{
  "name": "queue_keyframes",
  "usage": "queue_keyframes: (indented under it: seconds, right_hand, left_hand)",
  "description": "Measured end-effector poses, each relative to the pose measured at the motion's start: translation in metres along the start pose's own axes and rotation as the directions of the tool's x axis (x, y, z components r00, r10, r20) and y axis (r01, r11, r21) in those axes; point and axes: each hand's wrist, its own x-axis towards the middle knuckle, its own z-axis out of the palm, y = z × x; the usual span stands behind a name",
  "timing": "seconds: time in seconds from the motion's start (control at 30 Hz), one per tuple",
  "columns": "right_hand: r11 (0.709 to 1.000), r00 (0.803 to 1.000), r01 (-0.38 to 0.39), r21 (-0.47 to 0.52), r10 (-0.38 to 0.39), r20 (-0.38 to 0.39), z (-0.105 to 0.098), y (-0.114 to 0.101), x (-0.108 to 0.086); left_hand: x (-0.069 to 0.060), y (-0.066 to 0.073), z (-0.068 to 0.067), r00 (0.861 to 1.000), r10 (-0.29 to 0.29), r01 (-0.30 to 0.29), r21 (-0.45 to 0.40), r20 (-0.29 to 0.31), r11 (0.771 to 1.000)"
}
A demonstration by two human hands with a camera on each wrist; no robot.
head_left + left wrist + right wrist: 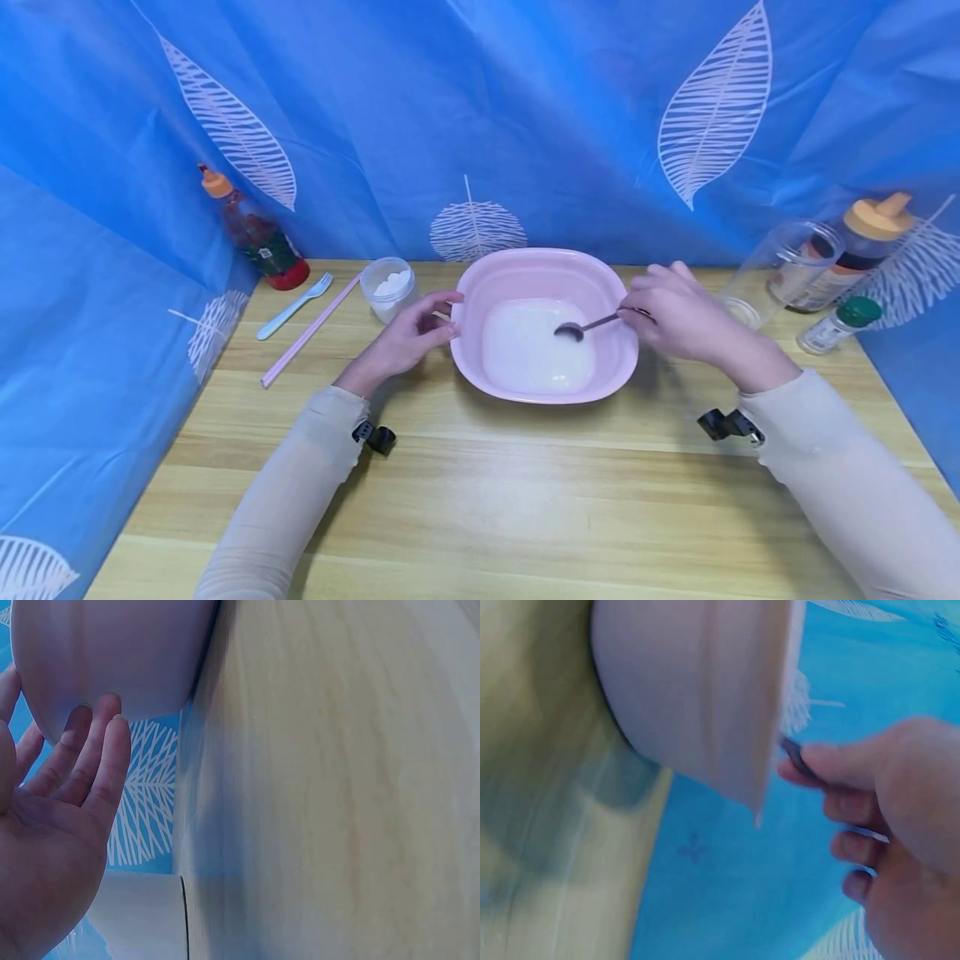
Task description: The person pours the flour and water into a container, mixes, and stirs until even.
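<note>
A pink basin (543,262) holds white, milky-looking contents (525,350) with a shiny spot near the front. My left hand (408,337) holds the basin's left side, its thumb and forefinger at the rim. In the left wrist view, its other fingers (110,761) lie against the outer wall. On the other side, my right hand (671,312) pinches the handle of a dark metal spoon (572,332) between thumb and forefinger. The spoon's head is inside the basin, at the surface of the white contents. The right wrist view shows only the handle's end.
Left of the basin are a jar of white pieces (390,287), pink chopsticks (311,333), a light-blue fork (295,308) and a red sauce bottle (262,237). At right stand a clear cup (776,267), a dark sauce bottle (862,242) and a green-capped shaker (836,325).
</note>
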Motion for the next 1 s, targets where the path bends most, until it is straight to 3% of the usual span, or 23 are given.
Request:
queue_keyframes:
  seconds: [0.1, 0.23, 0.33, 0.47, 0.57, 0.73, 0.9, 1.0]
  right_hand:
    - [0.995, 0.998, 0.043, 0.086, -0.048, 0.048, -0.001, 0.0, -0.003]
    - [0.971, 0.993, 0.055, 0.231, -0.077, 0.087, 0.012, -0.009, 0.003]
    - [0.955, 0.997, 0.001, 0.298, -0.024, 0.075, 0.028, -0.018, 0.013]
    - [0.935, 0.992, -0.123, 0.332, 0.116, 0.042, 0.042, -0.029, 0.027]
    - [0.934, 0.981, -0.187, 0.304, 0.192, 0.014, 0.044, -0.031, 0.033]
    - [0.961, 0.974, -0.217, 0.17, 0.224, -0.025, 0.033, -0.021, 0.029]
    - [0.989, 0.987, -0.14, 0.048, 0.143, -0.069, 0.016, -0.01, 0.012]
    - [0.997, 0.996, -0.062, 0.043, 0.065, -0.063, 0.009, -0.007, 0.002]
  left_hand:
    - [0.0, -0.001, -0.001, 1.0, -0.006, 0.006, 0.01, -0.006, 1.0]
    - [-0.001, -0.001, -0.002, 1.0, -0.005, 0.005, 0.019, -0.011, 1.0]
    - [-0.002, 0.001, -0.001, 1.0, 0.0, 0.0, 0.014, -0.008, 1.0]
    - [-0.002, 0.002, 0.001, 1.0, 0.003, -0.003, 0.005, -0.006, 1.0]
    - [-0.001, 0.0, 0.001, 1.0, 0.003, -0.003, 0.004, -0.006, 1.0]
    - [0.0, 0.0, 0.001, 1.0, 0.008, -0.008, 0.007, -0.008, 1.0]
    - [0.0, 0.0, 0.001, 1.0, 0.021, -0.021, 0.017, -0.009, 1.0]
    - [0.0, -0.001, 0.001, 0.999, 0.033, -0.032, 0.024, -0.014, 0.999]
